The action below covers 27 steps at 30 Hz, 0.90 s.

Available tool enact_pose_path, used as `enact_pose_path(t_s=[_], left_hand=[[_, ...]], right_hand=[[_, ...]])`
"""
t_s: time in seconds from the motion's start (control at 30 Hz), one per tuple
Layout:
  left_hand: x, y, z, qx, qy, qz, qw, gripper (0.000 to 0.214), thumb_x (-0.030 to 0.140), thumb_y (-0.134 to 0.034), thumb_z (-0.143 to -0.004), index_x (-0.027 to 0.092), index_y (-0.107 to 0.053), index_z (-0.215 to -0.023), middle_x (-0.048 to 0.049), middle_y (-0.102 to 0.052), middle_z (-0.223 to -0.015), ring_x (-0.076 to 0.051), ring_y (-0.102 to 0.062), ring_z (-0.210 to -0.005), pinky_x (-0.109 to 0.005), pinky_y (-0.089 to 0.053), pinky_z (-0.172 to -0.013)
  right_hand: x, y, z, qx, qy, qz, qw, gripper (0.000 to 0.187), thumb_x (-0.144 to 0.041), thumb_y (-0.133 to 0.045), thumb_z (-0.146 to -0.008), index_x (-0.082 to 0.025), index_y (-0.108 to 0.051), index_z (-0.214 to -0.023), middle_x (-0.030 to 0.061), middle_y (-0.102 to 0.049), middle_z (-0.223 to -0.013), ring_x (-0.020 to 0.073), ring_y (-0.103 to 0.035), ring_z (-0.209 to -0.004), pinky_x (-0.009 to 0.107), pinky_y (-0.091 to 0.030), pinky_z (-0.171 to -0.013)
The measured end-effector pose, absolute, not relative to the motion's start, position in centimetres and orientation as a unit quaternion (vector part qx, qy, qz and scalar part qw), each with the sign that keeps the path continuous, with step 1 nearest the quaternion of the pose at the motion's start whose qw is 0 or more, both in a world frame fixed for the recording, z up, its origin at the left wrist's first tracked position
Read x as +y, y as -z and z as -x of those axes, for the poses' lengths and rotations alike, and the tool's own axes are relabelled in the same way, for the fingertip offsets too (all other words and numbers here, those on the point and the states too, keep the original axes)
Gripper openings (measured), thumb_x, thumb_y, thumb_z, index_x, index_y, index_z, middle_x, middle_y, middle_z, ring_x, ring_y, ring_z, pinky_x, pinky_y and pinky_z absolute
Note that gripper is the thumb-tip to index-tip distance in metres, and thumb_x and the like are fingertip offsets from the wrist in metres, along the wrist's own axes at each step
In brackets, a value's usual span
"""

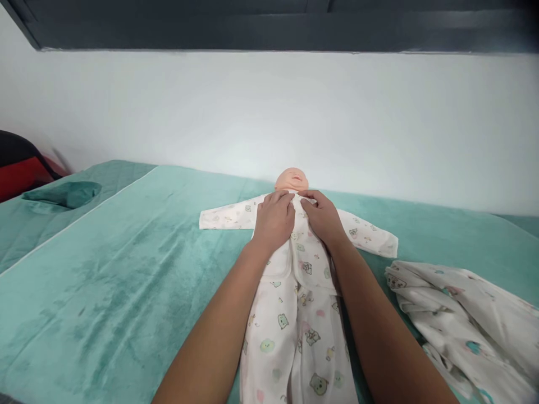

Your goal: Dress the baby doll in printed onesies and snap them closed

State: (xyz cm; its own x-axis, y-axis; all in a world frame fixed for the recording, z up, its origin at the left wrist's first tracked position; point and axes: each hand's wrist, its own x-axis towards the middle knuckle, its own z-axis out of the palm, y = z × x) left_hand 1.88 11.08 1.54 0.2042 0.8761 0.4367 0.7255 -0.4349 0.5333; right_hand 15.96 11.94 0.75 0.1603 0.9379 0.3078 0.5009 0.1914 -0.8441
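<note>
A baby doll lies on its back, head toward the wall. It wears a white printed baby jacket with its sleeves spread to both sides, over matching printed pants. At the left of the neckline, my left hand rests on the jacket, fingers curled onto the front edge. My right hand pinches the jacket's collar on the other side, thumb and forefinger close together just below the doll's chin. A round button shows lower on the front opening. What lies under the fingertips is mostly hidden.
A green plush sheet covers the bed. To the right lies a crumpled white printed cloth. A green rounded fabric item and a red and black object are at far left. The white wall stands behind the doll.
</note>
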Motion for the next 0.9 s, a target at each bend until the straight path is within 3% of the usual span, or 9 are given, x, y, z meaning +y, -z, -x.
enact_pose_path(t_s=[0.33,0.6,0.9], left_hand=[[10.67,-1.74,-1.84,0.529,-0.343,-0.772,0.084,0.034,0.022,-0.034,-0.098,0.019,-0.064,-0.114,-0.0065,-0.060,-0.132,-0.023,-0.051,-0.123,-0.042,-0.040,-0.105],[10.39,-1.93,-1.58,0.511,-0.354,-0.780,0.076,0.030,0.022,-0.036,-0.097,0.021,-0.064,-0.108,-0.0046,-0.063,-0.123,-0.022,-0.054,-0.117,-0.038,-0.042,-0.100],[10.52,-1.81,-1.76,0.524,-0.343,-0.776,0.076,0.038,0.023,-0.034,-0.098,0.022,-0.057,-0.127,-0.0053,-0.058,-0.133,-0.023,-0.051,-0.123,-0.041,-0.040,-0.105]], right_hand=[[11.39,-1.19,-15.41,-0.603,-0.201,0.602,0.483,0.032,-0.033,-0.049,-0.080,-0.023,-0.069,-0.103,0.0055,-0.065,-0.112,0.0195,-0.056,-0.080,0.040,-0.044,-0.086],[11.35,-1.06,-15.41,-0.575,-0.206,0.619,0.493,0.023,-0.030,-0.052,-0.077,-0.021,-0.067,-0.092,0.0050,-0.066,-0.097,0.0203,-0.057,-0.079,0.038,-0.045,-0.081],[11.39,-0.61,-15.36,-0.596,-0.168,0.566,0.544,0.021,-0.021,-0.048,-0.075,-0.021,-0.069,-0.080,0.0040,-0.068,-0.100,0.0205,-0.061,-0.093,0.037,-0.045,-0.089]])
